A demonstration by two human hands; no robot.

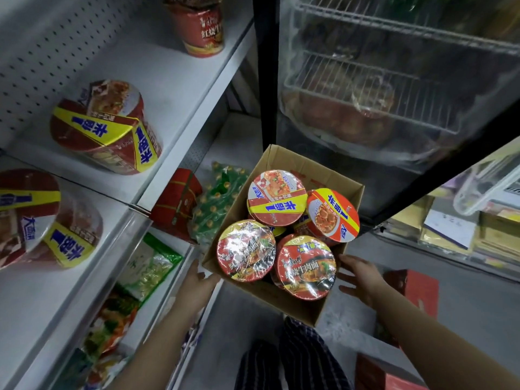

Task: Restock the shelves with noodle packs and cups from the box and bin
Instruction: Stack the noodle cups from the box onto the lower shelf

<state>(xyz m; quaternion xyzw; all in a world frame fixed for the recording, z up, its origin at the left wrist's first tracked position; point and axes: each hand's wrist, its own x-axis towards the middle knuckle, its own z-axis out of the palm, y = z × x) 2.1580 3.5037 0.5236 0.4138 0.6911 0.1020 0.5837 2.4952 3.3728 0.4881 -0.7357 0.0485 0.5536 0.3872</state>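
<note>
A brown cardboard box (302, 308) sits low in the middle and holds several red noodle cups (277, 197) with sealed lids. My left hand (195, 281) presses against the box's near left wall, fingers fairly straight. To the right of the box, my right hand (361, 277) has its fingers spread at the near right corner; I cannot tell if it touches. On the white shelves (168, 80) at left stand more noodle cups (105, 128), one (201, 26) further back and one (42, 218) on the shelf below.
Lower shelves hold noodle packs: red (176, 199), green (215, 201) and pale green (149, 266). A glass-door fridge (380, 94) stands behind the box. Red cartons (416, 291) lie on the grey floor at right. My patterned trouser leg (298, 356) is below the box.
</note>
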